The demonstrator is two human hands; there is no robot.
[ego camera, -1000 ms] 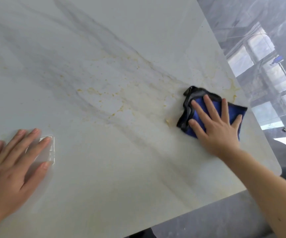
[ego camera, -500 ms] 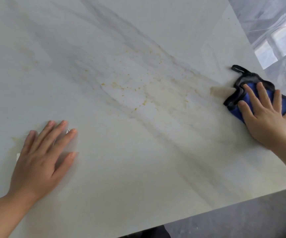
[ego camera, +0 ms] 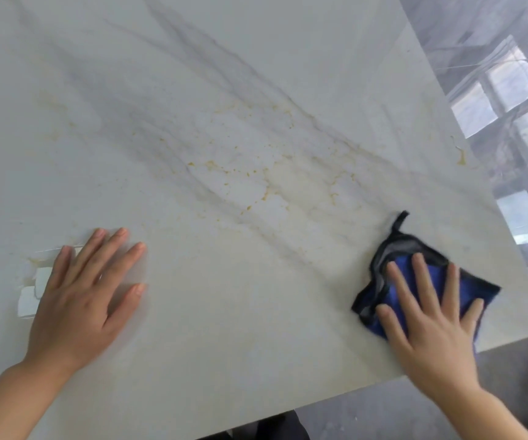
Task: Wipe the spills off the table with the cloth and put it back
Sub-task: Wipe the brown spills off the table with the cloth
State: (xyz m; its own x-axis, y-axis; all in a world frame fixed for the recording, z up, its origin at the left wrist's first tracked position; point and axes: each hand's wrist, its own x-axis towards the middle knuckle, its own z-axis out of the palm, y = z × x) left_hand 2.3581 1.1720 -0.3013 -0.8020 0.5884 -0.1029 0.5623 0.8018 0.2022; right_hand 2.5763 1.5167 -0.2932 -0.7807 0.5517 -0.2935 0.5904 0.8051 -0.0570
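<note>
Head cam, starting at the near edge of the table point(ego camera: 256, 360): right hand point(ego camera: 431, 325) has its fingers spread flat, pressing the cloth point(ego camera: 396, 290) down by the near right corner rather than clutching it. Left hand point(ego camera: 78, 300) is splayed open on the bare top near the left edge, bracing, partly over a clear item I can't make out. I'd keep that palm pressure even and sweep in overlapping passes toward the middle, where yellowish spills point(ego camera: 256, 182) sit further out, plus a smear point(ego camera: 461, 157) by the right edge. Cloth's blue, black-edged, rumpled, with a loop poking out.
</note>
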